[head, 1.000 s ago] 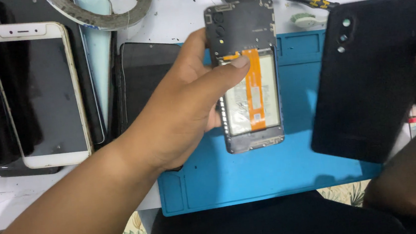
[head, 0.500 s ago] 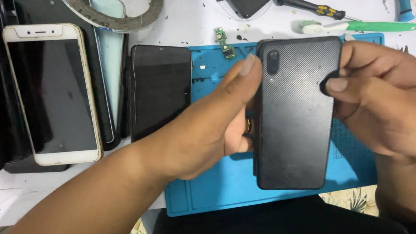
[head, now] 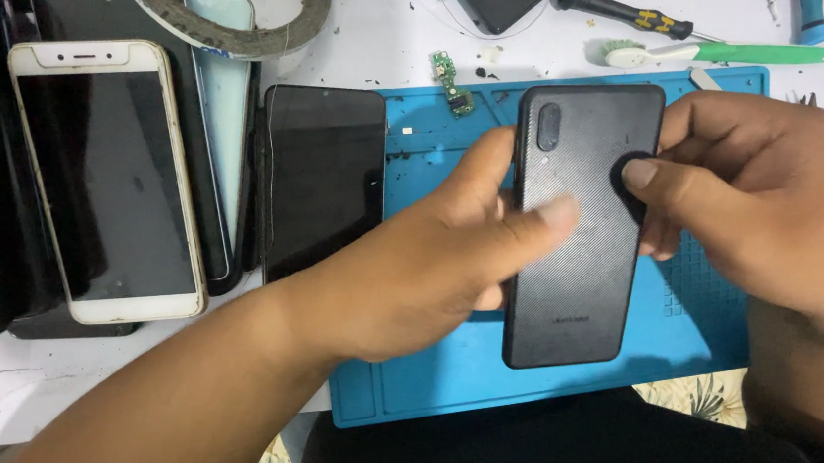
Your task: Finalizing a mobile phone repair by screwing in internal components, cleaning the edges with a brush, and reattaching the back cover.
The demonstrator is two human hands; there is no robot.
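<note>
White tabletop, speckled with black crumbs, carries a blue silicone repair mat right in front of me. Over it I hold a black smartphone with a textured plastic back, camera end away from me. A second ago its insides lay bare, the orange flex showing, and the back cover was off to the side in my right hand; now that cover sits over the body, so the phone reads as closed again. My left hand is clamped on the phone's left edge, thumb flat across the back. My right hand grips the right edge, thumb pressing a dark round spot there. Beside the mat lie a black glass-fronted phone and a white-framed phone; a small green circuit board rests on the mat's top edge.
</note>
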